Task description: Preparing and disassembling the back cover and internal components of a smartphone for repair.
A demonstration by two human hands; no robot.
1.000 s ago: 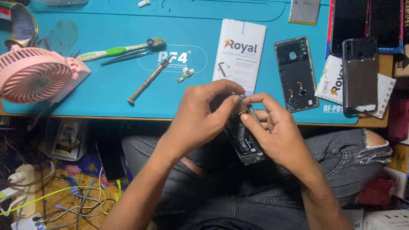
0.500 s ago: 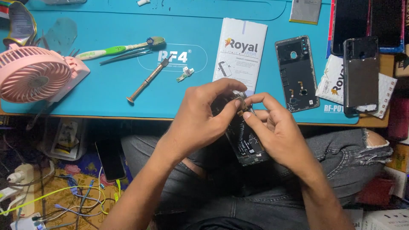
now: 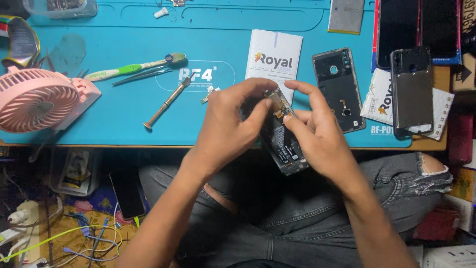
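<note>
Both hands hold an opened smartphone (image 3: 286, 144) with its back off and its dark insides showing, tilted over my lap at the near edge of the blue work mat (image 3: 124, 109). My left hand (image 3: 228, 126) grips the phone's upper left side, thumb pressed near the top. My right hand (image 3: 317, 134) supports its right side, with forefinger and thumb pinching at the phone's top end.
On the mat lie a pink fan (image 3: 37, 99), a green toothbrush (image 3: 134, 68), tweezers (image 3: 141, 77), a syringe (image 3: 166, 101), a white packet (image 3: 275, 57), a dark phone back cover (image 3: 339, 89) and another phone body (image 3: 411, 89). Cables (image 3: 54, 233) lie on the floor at the left.
Hands and phone have stayed in nearly the same place. My fingers have shifted a little at the phone's top end.
</note>
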